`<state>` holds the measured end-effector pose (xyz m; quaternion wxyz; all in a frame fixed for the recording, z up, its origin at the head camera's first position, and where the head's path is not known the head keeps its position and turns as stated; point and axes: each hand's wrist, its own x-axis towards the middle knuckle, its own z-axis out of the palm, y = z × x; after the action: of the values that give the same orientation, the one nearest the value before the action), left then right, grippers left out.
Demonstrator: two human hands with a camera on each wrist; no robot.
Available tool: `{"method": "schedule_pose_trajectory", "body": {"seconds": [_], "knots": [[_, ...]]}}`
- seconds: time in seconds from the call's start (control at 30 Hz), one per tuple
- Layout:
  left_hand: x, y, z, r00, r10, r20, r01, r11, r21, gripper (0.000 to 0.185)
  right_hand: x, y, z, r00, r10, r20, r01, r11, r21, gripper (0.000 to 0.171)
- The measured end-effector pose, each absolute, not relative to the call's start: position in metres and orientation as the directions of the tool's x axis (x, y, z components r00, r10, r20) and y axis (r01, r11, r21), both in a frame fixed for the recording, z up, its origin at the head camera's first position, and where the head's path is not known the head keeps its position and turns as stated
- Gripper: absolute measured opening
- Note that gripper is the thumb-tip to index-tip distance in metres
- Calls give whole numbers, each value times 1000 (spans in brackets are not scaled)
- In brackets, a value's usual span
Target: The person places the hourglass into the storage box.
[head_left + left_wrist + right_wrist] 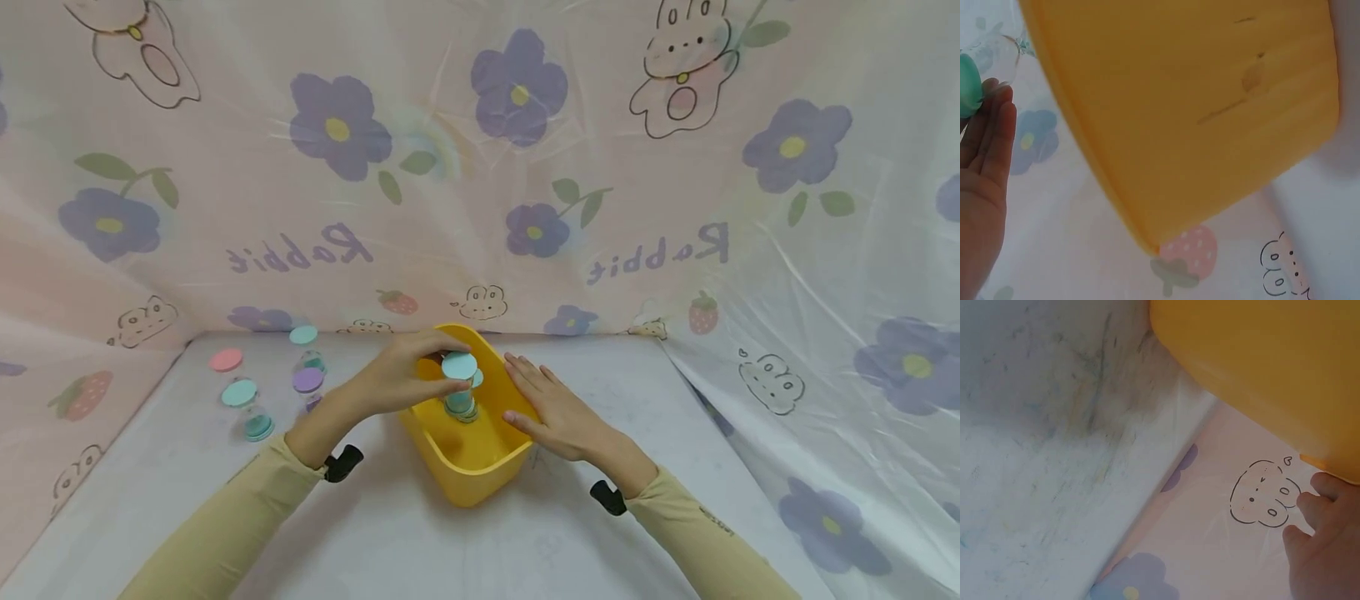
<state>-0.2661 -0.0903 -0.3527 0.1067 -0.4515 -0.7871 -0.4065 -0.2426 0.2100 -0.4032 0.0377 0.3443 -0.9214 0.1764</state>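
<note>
1. In the centre of the head view, the left hand reaches over the yellow bin with fingers curled round a small clear jar with a teal lid, holding it near the lid.
2. The jar hangs just inside the bin's far end, above or against another teal-lidded jar already in the bin; whether the two touch cannot be told.
3. The right hand lies flat, fingers straight, on the bin's right rim, holding nothing and appearing to steady it.
4. In the left wrist view, the bin's yellow wall fills most of the frame; the palm shows at the left edge, with a bit of clear jar at the upper left.
5. At the left of the head view, four more jars stand on the counter: one with a pink lid, two with teal lids, and one with a purple lid.
6. The held jar looks light, rigid and smooth. Its clear wall is probably slippery and may crack if dropped, so a grip round the lid's edge or just under it seems safest.
7. The bin looks like stiff, light plastic that could slide on the counter.
</note>
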Motion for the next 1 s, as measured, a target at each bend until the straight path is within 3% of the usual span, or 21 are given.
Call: {"method": "schedule_pose_trajectory", "body": {"seconds": [0.2, 0.53, 1.0], "knots": [[-276, -75, -361, -531, 690, 492, 823, 281, 493, 41, -244, 209, -402, -770, -617, 159, -634, 714, -298, 78], [-286, -58, -374, -553, 772, 312, 775, 339, 534, 42, -244, 208, -401, -771, -620, 146, -631, 713, -306, 78], [-299, -40, -385, -531, 835, 147, 783, 418, 460, 40, -244, 210, -403, -771, -618, 152, -632, 714, -303, 77]]}}
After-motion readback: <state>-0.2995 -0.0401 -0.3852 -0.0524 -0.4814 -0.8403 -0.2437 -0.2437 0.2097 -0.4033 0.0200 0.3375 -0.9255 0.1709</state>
